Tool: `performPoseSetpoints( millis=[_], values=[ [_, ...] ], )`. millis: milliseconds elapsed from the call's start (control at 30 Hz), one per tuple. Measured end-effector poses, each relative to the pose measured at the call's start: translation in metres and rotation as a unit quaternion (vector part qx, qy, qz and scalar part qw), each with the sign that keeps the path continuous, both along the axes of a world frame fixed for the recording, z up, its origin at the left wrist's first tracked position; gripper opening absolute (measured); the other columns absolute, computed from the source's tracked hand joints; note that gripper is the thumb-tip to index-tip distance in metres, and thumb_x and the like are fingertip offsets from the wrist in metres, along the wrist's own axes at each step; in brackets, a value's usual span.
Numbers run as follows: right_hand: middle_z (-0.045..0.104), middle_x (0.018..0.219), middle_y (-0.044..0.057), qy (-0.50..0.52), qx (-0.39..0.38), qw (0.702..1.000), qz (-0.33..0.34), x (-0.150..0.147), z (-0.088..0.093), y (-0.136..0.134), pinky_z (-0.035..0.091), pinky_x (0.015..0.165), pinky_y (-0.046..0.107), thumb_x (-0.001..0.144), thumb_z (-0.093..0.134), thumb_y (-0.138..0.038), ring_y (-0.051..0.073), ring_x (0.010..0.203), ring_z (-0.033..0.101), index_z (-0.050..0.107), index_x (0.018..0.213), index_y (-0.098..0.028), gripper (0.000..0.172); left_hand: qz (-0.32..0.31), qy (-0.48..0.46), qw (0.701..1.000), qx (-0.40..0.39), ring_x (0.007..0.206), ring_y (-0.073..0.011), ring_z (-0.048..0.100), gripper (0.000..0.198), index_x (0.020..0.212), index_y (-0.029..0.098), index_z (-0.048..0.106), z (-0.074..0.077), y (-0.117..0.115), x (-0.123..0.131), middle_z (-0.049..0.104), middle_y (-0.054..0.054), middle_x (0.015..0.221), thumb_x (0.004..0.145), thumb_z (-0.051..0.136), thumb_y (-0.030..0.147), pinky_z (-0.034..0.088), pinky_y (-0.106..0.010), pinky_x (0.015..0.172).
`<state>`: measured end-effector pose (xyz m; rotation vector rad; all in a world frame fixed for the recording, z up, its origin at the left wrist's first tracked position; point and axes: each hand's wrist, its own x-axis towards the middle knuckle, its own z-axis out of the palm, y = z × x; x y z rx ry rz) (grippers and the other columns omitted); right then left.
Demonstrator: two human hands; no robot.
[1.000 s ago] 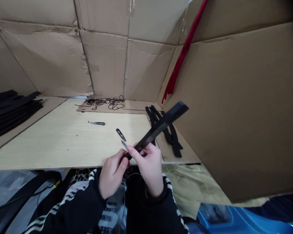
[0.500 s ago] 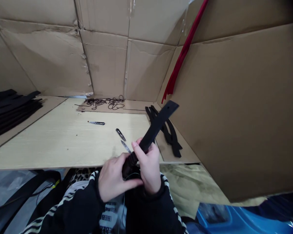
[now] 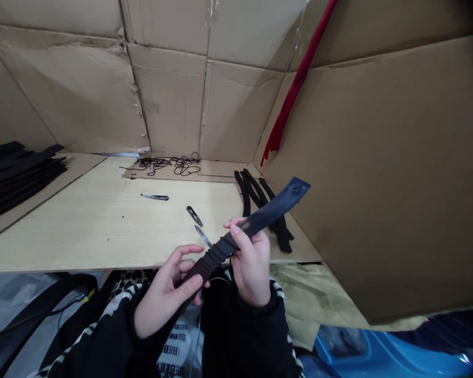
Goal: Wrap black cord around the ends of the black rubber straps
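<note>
Both my hands hold one long black strap (image 3: 260,220) above the table's front edge. Its far end, with a small hole, points up to the right. My right hand (image 3: 252,262) is wrapped round the strap's middle. My left hand (image 3: 163,291) pinches the ribbed lower part between thumb and fingers, the other fingers spread. A thin thread hangs down below my hands over my lap. Small thread snips (image 3: 199,223) lie on the table just beyond my hands.
On the light wooden table (image 3: 102,226) lie a second pair of snips (image 3: 155,197), a tangle of black cords (image 3: 167,165) at the back, a few black straps (image 3: 266,207) on the right, a strap stack (image 3: 18,176) at left. Cardboard walls enclose it; red strips (image 3: 295,84) hang.
The strap has tilted lower and further right. My left hand has slid down along it toward me, and my right hand has shifted slightly right.
</note>
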<state>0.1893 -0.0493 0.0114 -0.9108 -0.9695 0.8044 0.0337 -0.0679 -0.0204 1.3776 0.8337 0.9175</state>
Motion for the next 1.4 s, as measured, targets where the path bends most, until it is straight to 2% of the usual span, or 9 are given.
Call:
performPoseSetpoints(
  millis=[133,267,367,467,600,900,1100,1267,1400],
  values=[
    [0.057,0.076,0.000,0.006,-0.017,0.999,-0.035,-0.002,-0.002,0.003,0.042,0.059,0.021,0.076,0.064,-0.031,0.011,0.067,0.051,0.059,0.084,-0.017,0.017,0.168,0.176,0.933,0.265,0.075,-0.0189,0.067,0.044,0.103,0.022,0.054,-0.006,-0.002,0.001,0.069,-0.004,0.092,0.067,0.077,0.032,0.053,-0.029,0.070],
    [0.058,0.072,0.001,-0.061,0.028,0.996,-0.050,-0.002,0.004,-0.005,0.043,0.061,0.023,0.077,0.063,-0.032,0.012,0.066,0.053,0.060,0.077,-0.016,0.016,0.202,0.224,0.853,0.426,0.099,-0.0223,0.066,0.020,0.101,0.021,0.059,-0.016,0.004,-0.001,0.071,-0.006,0.105,0.082,0.061,0.019,0.049,-0.034,0.093],
    [0.052,0.058,-0.001,-0.134,0.008,0.989,-0.061,-0.001,0.009,-0.011,0.037,0.049,0.021,0.074,0.067,-0.032,0.009,0.052,0.046,0.060,0.068,-0.015,0.019,0.151,0.183,0.891,0.386,0.102,-0.0222,0.064,0.025,0.110,0.023,0.050,-0.020,0.006,-0.007,0.071,-0.006,0.103,0.086,0.054,0.019,0.047,-0.037,0.096],
    [0.049,0.054,-0.002,-0.133,-0.016,0.989,-0.064,0.001,0.009,-0.013,0.033,0.045,0.020,0.072,0.068,-0.034,0.008,0.049,0.042,0.058,0.062,-0.015,0.024,-0.010,0.080,0.980,0.183,0.077,-0.0163,0.067,0.020,0.112,0.025,0.034,-0.019,0.001,-0.012,0.070,-0.004,0.088,0.093,0.039,0.026,0.052,-0.032,0.077],
    [0.058,0.075,0.001,-0.066,-0.020,0.997,-0.033,0.001,0.006,-0.010,0.036,0.051,0.021,0.076,0.065,-0.034,0.008,0.056,0.044,0.065,0.089,-0.017,0.021,-0.069,0.036,0.993,0.087,0.060,-0.0111,0.062,0.034,0.111,0.025,0.030,-0.019,-0.004,-0.013,0.064,0.000,0.082,0.088,0.051,0.038,0.050,-0.023,0.059],
    [0.060,0.074,-0.001,0.036,0.013,0.999,0.029,0.006,0.006,-0.009,0.036,0.055,0.021,0.077,0.067,-0.033,0.008,0.060,0.045,0.068,0.081,-0.020,0.014,0.220,0.123,0.906,0.340,0.101,-0.0207,0.063,0.038,0.110,0.024,0.041,-0.037,-0.004,-0.019,0.068,-0.004,0.094,0.080,0.063,0.019,0.046,-0.036,0.094],
    [0.063,0.082,0.001,-0.027,0.060,0.997,-0.031,0.003,0.002,-0.012,0.042,0.068,0.024,0.079,0.066,-0.030,0.012,0.073,0.054,0.069,0.086,-0.021,0.011,0.152,0.034,0.956,0.249,0.064,-0.0130,0.064,0.036,0.115,0.026,0.034,-0.029,-0.004,-0.018,0.062,0.002,0.077,0.086,0.055,0.023,0.052,-0.021,0.053],
    [0.061,0.080,0.000,-0.029,0.030,0.999,-0.025,0.004,0.004,-0.014,0.040,0.063,0.024,0.081,0.064,-0.032,0.010,0.067,0.052,0.068,0.093,-0.023,0.015,0.252,0.093,0.889,0.371,0.072,-0.0145,0.065,0.047,0.104,0.021,0.046,-0.032,0.003,-0.018,0.059,-0.003,0.092,0.068,0.076,0.017,0.056,-0.025,0.059],
    [0.063,0.084,0.000,-0.047,0.065,0.996,-0.038,0.007,0.005,-0.014,0.041,0.065,0.023,0.080,0.064,-0.030,0.010,0.071,0.053,0.069,0.086,-0.022,0.011,0.256,0.232,0.809,0.476,0.090,-0.0224,0.067,0.038,0.104,0.019,0.046,-0.028,0.005,-0.027,0.071,-0.006,0.092,0.075,0.071,0.020,0.044,-0.049,0.097]
  ],
)
